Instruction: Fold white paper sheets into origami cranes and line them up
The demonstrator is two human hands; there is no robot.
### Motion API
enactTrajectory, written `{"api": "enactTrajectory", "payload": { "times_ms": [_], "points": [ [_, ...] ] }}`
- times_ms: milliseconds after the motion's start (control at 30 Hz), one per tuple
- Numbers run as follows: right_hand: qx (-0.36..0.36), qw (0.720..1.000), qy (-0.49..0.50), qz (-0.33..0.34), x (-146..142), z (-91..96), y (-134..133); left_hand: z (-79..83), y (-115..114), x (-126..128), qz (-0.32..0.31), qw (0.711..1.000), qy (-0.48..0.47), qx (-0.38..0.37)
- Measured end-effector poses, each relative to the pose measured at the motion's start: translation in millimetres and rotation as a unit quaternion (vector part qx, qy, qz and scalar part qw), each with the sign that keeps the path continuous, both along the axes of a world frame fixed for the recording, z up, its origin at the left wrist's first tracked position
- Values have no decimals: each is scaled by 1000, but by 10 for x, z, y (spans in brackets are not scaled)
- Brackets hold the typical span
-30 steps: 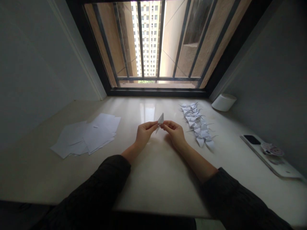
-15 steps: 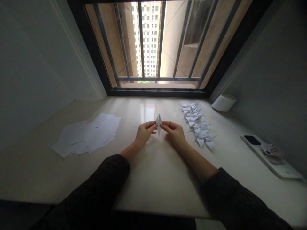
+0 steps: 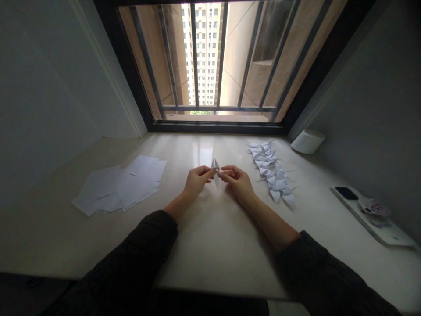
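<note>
A small white piece of folded paper (image 3: 216, 181), narrow and pointed at top and bottom, is held up above the middle of the sill. My left hand (image 3: 198, 178) pinches it from the left, with the thumb across its front. On the other side, the thumb and fingertips of my right hand (image 3: 239, 181) are closed at its right edge. The fingers cover the paper's middle. Several folded white paper cranes (image 3: 271, 169) lie in rows to the right of my right hand. Loose white paper sheets (image 3: 136, 177) overlap in a pile left of my left hand.
The pale windowsill (image 3: 210, 245) carries everything here. A phone (image 3: 371, 215) with a round grip on its back lies at the right. Behind it, a white roll-shaped object (image 3: 308, 141) rests by the wall. A barred window (image 3: 217, 127) closes off the far side.
The folded paper has turned and shifted slightly left. My left thumb has moved across its front, and my right fingertips have shifted a little at its right edge.
</note>
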State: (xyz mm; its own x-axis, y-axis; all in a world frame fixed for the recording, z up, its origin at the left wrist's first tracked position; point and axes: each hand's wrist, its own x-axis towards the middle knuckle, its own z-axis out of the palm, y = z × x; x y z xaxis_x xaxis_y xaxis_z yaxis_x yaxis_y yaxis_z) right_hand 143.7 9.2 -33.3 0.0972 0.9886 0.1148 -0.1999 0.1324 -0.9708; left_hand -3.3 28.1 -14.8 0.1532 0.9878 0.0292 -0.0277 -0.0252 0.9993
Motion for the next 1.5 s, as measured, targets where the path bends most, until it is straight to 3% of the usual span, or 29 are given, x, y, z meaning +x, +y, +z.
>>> {"api": "enactTrajectory", "payload": {
  "times_ms": [200,333,567,900,1267,1500],
  "points": [
    [15,999,-24,23,15,12,-4,-14,42,-47,-48,998,16,-29],
    [37,998,-53,29,47,0,8,-4,57,-67,-38,998,-8,-58],
    [57,992,-52,99,65,34,-6,95,36,-83,-39,993,-57,-92],
    [87,984,-107,117,98,35,-1,60,49,-78,-34,996,-46,-65],
    [71,986,-128,83,88,-11,25,-6,48,-59,-27,999,-9,21],
    [106,978,-178,37,82,16,2,25,25,-43,-39,999,-16,1]
  ]
}}
